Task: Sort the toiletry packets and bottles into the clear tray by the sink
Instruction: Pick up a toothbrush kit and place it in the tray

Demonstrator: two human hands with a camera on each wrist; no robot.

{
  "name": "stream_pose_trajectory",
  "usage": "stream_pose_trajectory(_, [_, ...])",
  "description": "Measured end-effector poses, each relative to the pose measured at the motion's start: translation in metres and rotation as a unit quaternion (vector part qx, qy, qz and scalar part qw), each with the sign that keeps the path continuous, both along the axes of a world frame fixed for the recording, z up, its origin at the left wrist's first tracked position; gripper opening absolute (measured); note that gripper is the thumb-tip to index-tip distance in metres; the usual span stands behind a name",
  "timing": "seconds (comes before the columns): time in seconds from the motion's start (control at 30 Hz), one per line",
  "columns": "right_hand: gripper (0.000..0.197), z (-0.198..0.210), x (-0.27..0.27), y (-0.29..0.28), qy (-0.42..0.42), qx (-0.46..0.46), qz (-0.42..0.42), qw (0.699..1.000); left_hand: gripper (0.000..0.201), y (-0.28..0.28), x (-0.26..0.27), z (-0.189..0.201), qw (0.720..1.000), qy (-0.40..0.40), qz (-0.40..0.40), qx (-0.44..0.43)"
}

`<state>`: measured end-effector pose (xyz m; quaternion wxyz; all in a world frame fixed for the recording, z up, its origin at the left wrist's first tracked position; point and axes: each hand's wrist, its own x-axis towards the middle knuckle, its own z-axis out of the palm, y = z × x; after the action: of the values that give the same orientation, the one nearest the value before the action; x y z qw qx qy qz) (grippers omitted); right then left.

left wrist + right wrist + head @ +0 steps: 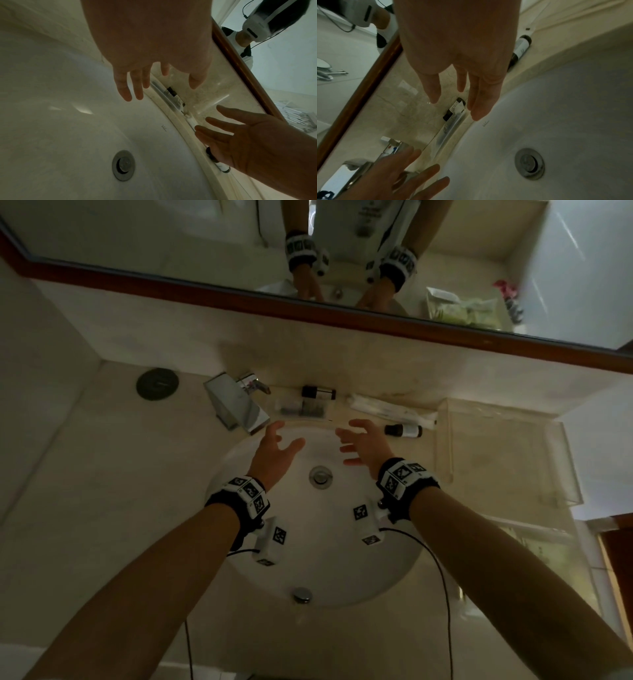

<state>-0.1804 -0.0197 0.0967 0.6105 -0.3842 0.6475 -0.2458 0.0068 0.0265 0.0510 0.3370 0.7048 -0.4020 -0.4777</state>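
Note:
Both my hands hover over the white sink basin, fingers spread and holding nothing. My left hand is near the tap, my right hand a little right of it. Behind the basin rim lie a dark bottle with a white label, a clear packet with dark contents, and long white packets. A second small dark bottle lies just right of my right hand. The clear tray stands on the counter at the right. The left wrist view shows my left hand above the rim.
A chrome tap stands at the back left of the basin. A round dark cover sits in the counter at the far left. A wood-framed mirror runs along the back wall. The drain is in the basin's middle.

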Motion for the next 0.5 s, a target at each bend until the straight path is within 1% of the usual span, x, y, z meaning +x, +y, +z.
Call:
stream_pose_trajectory(0.17, [0.056,-0.012,0.016,-0.011,-0.023,0.024,-0.042,0.999,0.062,-0.005,0.006,-0.009,1.000,0.013,-0.002,0.004])
stream_pose_trajectory(0.4, [0.054,-0.024,0.032,-0.026,-0.045,0.038,-0.064,0.996,0.067,-0.010,0.017,-0.017,0.999,0.030,0.004,0.015])
stream_pose_trajectory(0.5, [0.052,-0.027,0.038,-0.033,-0.035,0.036,-0.066,0.997,0.066,-0.010,0.021,-0.021,0.999,0.030,0.006,0.032])
